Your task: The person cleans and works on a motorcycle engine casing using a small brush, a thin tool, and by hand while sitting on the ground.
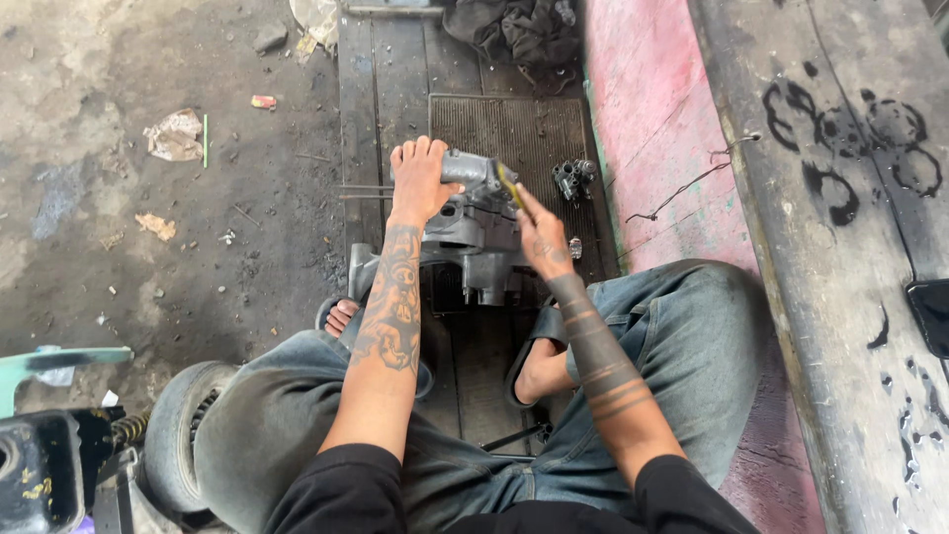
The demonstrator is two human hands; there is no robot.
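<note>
Engine casing [474,232] sits mid-platform [395,89]; I see my left hand [420,183] clamped on its top, right hand [542,242] pinching a yellow-handled tool [510,185] against it.

Black sleeves, grey jeans, sandals, tattooed forearms
</note>
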